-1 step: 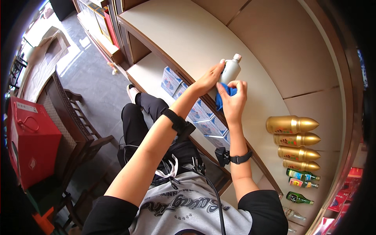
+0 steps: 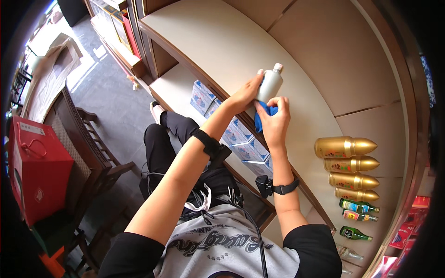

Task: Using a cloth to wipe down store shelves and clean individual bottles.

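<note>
A white bottle (image 2: pixel 271 84) with a pale cap is tilted over the upper shelf. My left hand (image 2: pixel 246 96) is closed round its left side, and the fingers on the far side are partly hidden. In my right hand (image 2: pixel 276 119), a blue cloth (image 2: pixel 260 119) is pinched between thumb and fingers just below the bottle's base. Part of the cloth lies against the lower end of the bottle. Whether the bottle's base touches the shelf, I cannot tell.
Several gold bullet-shaped bottles (image 2: pixel 346 147) stand along the shelf (image 2: pixel 204 28) to the right, beside small green bottles (image 2: pixel 356 233). Blue-and-white boxes (image 2: pixel 202 98) fill the lower shelf. A red gift bag (image 2: pixel 41 167) is by a dark wooden chair (image 2: pixel 92 143) at left.
The bottle has shifted very slightly left in my left hand. My right hand and the blue cloth have also moved a little left and down along its base.
</note>
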{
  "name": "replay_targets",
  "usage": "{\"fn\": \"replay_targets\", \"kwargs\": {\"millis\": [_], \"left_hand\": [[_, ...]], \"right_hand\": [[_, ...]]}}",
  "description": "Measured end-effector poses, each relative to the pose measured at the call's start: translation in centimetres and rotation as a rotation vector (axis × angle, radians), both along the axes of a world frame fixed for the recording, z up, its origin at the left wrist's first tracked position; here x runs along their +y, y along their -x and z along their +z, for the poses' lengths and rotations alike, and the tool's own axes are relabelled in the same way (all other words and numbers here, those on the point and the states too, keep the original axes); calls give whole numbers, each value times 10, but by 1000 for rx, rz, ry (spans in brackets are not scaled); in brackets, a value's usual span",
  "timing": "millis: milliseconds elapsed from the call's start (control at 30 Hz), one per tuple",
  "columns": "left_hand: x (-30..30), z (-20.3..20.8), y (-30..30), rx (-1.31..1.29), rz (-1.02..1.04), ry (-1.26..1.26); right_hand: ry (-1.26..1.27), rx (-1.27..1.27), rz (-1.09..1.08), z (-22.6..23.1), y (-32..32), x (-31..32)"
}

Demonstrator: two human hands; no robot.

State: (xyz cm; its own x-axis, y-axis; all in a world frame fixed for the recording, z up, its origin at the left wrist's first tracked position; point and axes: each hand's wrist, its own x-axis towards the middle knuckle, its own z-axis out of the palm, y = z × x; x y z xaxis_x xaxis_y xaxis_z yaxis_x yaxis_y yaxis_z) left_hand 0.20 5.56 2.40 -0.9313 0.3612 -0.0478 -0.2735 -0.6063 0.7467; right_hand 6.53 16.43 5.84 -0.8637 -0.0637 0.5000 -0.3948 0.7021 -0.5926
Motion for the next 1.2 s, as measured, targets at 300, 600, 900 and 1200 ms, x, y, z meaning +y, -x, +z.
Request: {"fn": "replay_targets", "kwargs": {"millis": [300,600,900,1200], "left_hand": [[-15,-15,11,-112,-129,-420],[-13,-10,10,-178,-145,-289],[-16,-20,18,-177,-228,-414],[-14,-10,13,-152,-210,-424]], "right_hand": [[135,112,-154,42,66,28],[-161,311,-49,25,76,-19],[-125,231,235,14,12,-9],[210,168,17,27,51,23]]}}
